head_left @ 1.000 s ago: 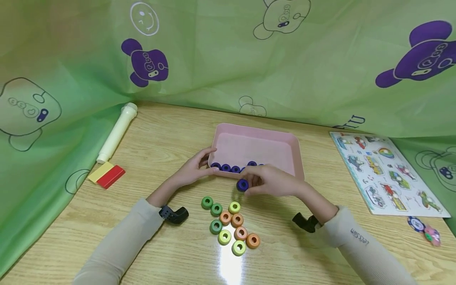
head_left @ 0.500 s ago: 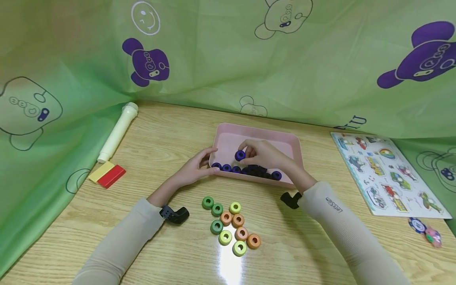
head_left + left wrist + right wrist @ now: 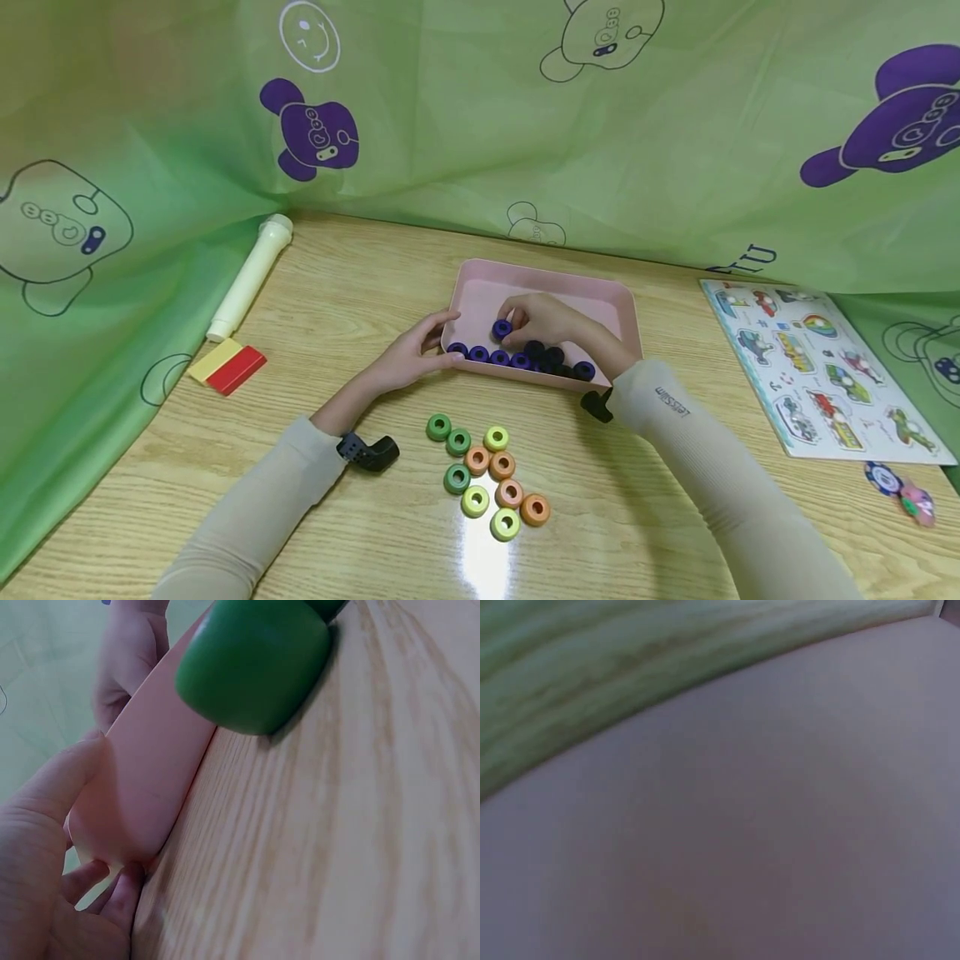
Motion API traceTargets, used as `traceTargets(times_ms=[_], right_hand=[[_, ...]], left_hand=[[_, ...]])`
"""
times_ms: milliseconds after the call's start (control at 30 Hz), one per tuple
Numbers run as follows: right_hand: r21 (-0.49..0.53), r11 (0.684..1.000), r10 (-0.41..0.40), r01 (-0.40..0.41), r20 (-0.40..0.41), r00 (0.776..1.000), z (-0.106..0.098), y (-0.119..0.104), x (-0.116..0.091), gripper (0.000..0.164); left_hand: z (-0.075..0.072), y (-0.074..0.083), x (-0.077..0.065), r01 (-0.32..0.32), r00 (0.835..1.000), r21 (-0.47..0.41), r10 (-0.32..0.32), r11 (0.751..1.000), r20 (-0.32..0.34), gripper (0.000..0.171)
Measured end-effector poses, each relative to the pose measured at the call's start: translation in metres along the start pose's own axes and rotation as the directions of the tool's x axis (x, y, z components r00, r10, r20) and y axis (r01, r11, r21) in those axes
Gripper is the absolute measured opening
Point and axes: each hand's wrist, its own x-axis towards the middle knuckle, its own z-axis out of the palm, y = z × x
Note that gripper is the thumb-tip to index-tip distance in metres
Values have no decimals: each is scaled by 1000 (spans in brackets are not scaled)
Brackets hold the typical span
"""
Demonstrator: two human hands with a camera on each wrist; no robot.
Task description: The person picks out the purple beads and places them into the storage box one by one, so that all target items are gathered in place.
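My left hand (image 3: pixel 408 358) grips the near left corner of a pink tray (image 3: pixel 543 277), thumb on the front side and fingers round the left side. The left wrist view shows that thumb against the tray wall (image 3: pixel 154 761). Inside the tray my right hand (image 3: pixel 551 319) pinches a dark blue ring bead (image 3: pixel 502 330), its hole facing up. Several more blue beads (image 3: pixel 478 356) line the tray's front wall; some under the right hand look almost black in shadow. The right wrist view holds only a blurred pale surface and some wood grain.
Green (image 3: pixel 457 478), yellow (image 3: pixel 505 524) and orange beads (image 3: pixel 536 509) lie loose on the table in front of the tray. A cream microphone-shaped stick (image 3: pixel 251 277) and yellow and red blocks (image 3: pixel 236 371) are at left, a picture board (image 3: pixel 828 375) at right. A green curtain hangs behind.
My right hand has carried the blue bead from before the tray's front wall over into the tray, then slightly lower and left. My left hand keeps its grip on the corner.
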Motion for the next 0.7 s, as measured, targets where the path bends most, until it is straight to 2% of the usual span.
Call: traceTargets(times_ms=[300,567,700], right_hand=[[32,999,16,-20,103,995,0,5,-5,27],[89,995,25,-38,137,990,0,7,-10,17],[89,996,20,-30,114,993,0,8,-11,18]], left_hand=[[3,0,1,-17,1000,8,17,1000,13,59],[4,-1,2,-36,999,9,36,999,23,59],[4,-3,1,-31,999,17,30,999,20,59]])
